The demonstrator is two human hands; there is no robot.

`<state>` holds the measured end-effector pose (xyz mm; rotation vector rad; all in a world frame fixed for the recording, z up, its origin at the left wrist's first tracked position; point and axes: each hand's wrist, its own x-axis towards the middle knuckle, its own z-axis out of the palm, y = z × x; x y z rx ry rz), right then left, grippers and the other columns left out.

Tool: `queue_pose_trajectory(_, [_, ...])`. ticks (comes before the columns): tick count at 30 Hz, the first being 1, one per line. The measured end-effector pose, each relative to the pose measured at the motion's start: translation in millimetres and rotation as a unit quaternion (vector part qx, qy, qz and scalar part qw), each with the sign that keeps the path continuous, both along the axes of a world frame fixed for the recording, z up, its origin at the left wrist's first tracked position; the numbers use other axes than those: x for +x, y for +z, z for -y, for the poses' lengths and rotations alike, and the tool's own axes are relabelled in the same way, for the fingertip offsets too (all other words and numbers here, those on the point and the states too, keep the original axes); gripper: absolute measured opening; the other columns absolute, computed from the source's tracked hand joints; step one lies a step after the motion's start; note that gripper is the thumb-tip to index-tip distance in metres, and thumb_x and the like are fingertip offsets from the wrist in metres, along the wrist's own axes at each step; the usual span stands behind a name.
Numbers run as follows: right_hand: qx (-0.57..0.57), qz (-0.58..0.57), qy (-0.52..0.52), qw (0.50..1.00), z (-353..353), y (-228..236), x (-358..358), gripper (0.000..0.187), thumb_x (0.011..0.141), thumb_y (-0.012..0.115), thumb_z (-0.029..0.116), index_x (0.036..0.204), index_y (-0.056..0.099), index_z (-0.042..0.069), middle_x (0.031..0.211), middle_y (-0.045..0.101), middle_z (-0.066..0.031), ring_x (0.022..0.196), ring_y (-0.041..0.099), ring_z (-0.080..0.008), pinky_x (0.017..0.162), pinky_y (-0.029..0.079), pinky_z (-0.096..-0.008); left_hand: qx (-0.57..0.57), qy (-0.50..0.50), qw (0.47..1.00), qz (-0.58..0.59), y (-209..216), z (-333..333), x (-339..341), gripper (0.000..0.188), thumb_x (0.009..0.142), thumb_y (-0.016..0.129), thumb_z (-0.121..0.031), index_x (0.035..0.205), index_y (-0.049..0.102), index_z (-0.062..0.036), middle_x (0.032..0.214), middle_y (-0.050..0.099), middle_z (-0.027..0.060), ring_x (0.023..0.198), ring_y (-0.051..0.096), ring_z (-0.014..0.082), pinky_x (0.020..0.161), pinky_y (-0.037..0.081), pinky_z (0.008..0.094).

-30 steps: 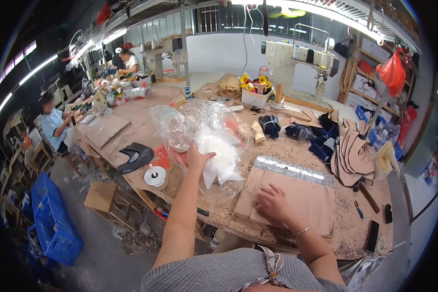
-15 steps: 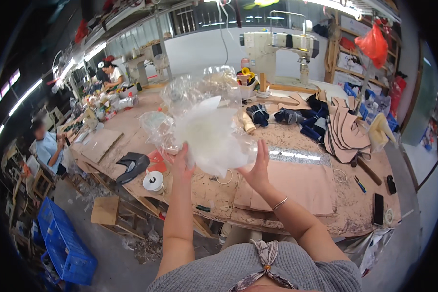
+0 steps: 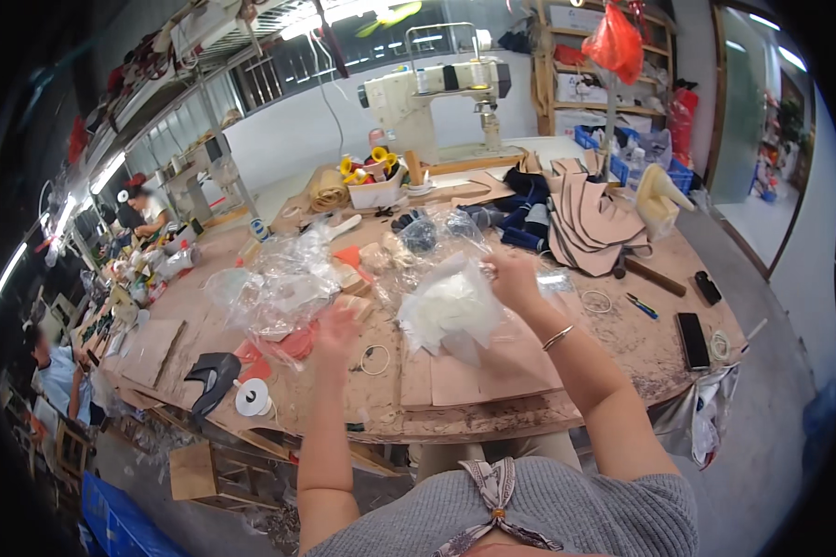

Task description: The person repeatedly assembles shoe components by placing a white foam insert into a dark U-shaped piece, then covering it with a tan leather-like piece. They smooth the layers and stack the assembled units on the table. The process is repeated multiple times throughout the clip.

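Note:
My right hand (image 3: 514, 278) is closed on the upper right edge of a bundle of thin white translucent sheets (image 3: 450, 306). The bundle hangs low over the pale pink panels (image 3: 492, 376) near the table's front; whether it touches them I cannot tell. My left hand (image 3: 337, 325) is apart from it, to the left, smeared by motion, so its fingers do not read clearly. Beside that hand lie crumpled clear plastic bags (image 3: 279, 278) and a red plastic piece (image 3: 293, 345). More clear film lies behind the white bundle.
A hammer (image 3: 655, 276), a black phone (image 3: 692, 341) and a pen (image 3: 641, 306) lie at the right. Stacked pink cut pieces (image 3: 590, 223) and dark bundles (image 3: 527, 200) are behind. A sewing machine (image 3: 437, 107) stands beyond. A white spool (image 3: 253, 397) sits at the front left.
The white bundle has come down toward the pink panels. My left hand has let go of it and is now to its left; my right hand still holds it. The view has turned right.

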<state>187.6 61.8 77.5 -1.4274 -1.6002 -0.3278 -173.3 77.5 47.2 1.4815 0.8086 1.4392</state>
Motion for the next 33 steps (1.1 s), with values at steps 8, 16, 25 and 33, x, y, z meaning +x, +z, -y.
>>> queue_pose_trajectory(8, [0.096,0.036,-0.027,0.994,46.0,32.3,-7.7,0.015,0.07,0.066,0.007,0.083,0.072,0.012,0.071,0.065,-0.0039,0.085,0.053,-0.0221,0.091,0.032,-0.0418,0.266,0.132,0.809,-0.508,-22.2,54.6,159.5,0.065,0.083,0.066,-0.019,0.14,0.039,-0.0079,0.143,0.039,0.0211,0.128,0.044,0.036,0.101,0.041,0.0398])
queue_pose_trajectory(16, [0.13,0.101,-0.082,0.983,55.0,24.7,48.2,0.006,0.072,0.068,0.012,0.077,0.069,0.01,0.073,0.066,-0.0042,0.088,0.053,-0.0236,0.091,0.034,-0.0403,0.266,0.047,0.895,-0.355,-14.2,9.2,132.9,0.028,0.088,0.055,-0.006,0.115,0.063,-0.0076,0.096,0.068,0.0175,0.085,0.066,0.0332,0.074,0.052,0.0406])
queue_pose_trajectory(25, [0.02,0.093,-0.206,0.974,79.6,13.4,115.7,0.009,0.07,0.062,0.007,0.076,0.069,0.01,0.077,0.066,-0.0078,0.09,0.054,-0.0257,0.092,0.034,-0.0413,0.089,0.19,0.975,-0.079,1.0,-59.2,100.3,0.018,0.094,0.053,-0.012,0.106,0.06,0.0002,0.086,0.062,0.0103,0.08,0.061,0.0215,0.074,0.049,0.0356])
queue_pose_trajectory(33, [-0.051,0.081,-0.061,0.994,85.3,8.1,102.0,0.016,0.072,0.064,0.007,0.087,0.069,0.007,0.081,0.067,-0.0109,0.091,0.061,-0.0288,0.086,0.045,-0.0412,0.003,0.071,0.993,-0.091,-29.4,-48.2,154.5,0.041,0.078,0.072,-0.009,0.114,0.056,0.002,0.107,0.062,0.0094,0.094,0.061,0.0209,0.079,0.05,0.0324])
